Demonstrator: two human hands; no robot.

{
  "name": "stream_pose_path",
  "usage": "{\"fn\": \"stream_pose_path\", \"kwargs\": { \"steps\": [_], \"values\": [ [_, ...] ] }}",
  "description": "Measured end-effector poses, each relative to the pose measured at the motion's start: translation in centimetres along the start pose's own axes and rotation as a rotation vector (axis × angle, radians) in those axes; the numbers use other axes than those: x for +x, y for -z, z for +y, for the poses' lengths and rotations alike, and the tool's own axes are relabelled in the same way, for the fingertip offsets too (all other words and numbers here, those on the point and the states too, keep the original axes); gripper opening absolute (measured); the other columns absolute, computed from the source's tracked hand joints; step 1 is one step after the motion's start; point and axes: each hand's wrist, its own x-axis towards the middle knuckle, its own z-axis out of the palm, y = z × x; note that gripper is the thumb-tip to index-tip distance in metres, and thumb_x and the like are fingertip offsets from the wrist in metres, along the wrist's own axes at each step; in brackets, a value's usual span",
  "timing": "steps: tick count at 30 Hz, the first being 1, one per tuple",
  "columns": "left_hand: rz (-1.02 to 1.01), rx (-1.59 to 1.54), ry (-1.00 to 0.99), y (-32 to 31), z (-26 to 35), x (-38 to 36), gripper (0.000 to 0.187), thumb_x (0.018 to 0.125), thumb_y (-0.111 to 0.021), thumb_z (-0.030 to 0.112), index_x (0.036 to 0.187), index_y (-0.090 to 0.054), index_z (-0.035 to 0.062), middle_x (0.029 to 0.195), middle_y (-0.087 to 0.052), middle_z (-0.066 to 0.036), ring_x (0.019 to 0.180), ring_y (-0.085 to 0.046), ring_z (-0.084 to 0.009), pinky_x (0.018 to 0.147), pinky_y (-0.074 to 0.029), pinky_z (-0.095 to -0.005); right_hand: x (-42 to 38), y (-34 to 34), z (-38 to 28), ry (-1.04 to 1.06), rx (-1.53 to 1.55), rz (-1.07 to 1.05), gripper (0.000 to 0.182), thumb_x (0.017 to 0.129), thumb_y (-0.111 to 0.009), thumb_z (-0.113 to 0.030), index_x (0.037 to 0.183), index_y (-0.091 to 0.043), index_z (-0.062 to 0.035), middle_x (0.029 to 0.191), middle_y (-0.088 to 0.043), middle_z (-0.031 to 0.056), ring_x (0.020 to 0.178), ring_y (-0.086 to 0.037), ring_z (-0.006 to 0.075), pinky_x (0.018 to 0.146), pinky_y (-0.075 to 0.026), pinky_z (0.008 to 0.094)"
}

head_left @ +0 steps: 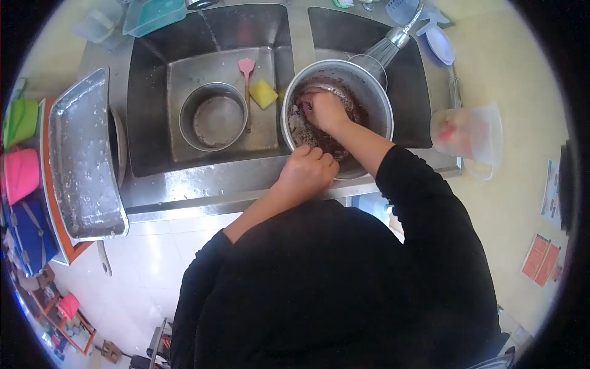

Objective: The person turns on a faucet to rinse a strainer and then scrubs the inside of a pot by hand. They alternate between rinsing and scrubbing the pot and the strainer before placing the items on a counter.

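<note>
Both of my hands are at the big metal pot, tilted over the sink divider — my left hand is closed around its near rim, my right hand inside, fingers curled against the dirty wall. Beside it, a smaller pot, pink spatula and yellow sponge lie in the left basin.

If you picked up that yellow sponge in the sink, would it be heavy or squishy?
The yellow sponge would probably feel light and squishy, since it looks like soft foam. It lies on the wet-looking floor of the left sink basin, so it may be soggy and drip. It's a flat block, so it shouldn't roll.
</note>
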Motion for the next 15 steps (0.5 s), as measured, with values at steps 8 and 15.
{"fn": "stream_pose_path", "kwargs": {
  "steps": [8,15],
  "values": [
    [-0.018,0.0,0.005,0.4,0.3,0.2,0.011,0.061,-0.063,0.025,0.064,-0.056,0.0167,0.066,-0.051,0.002,0.067,-0.052,-0.0145,0.063,-0.038,-0.0297,-0.2,3.3,-0.3,-0.068,0.027,0.112,0.026,0.084,-0.047,-0.009,0.097,-0.068,-0.0025,0.1,-0.064,0.0238,0.093,-0.064,0.0343,0.086,-0.05,0.0433],
    [-0.058,-0.075,0.01,0.7,0.5,0.1,0.021,0.056,-0.069,0.029,0.067,-0.057,0.0166,0.068,-0.052,0.002,0.07,-0.053,-0.0152,0.066,-0.039,-0.0301,-1.6,-1.0,-0.2,0.278,-0.165,-0.045,0.012,0.076,-0.055,-0.007,0.081,-0.065,-0.003,0.096,-0.064,0.0161,0.094,-0.062,0.0319,0.081,-0.05,0.0418]
  ]
}}
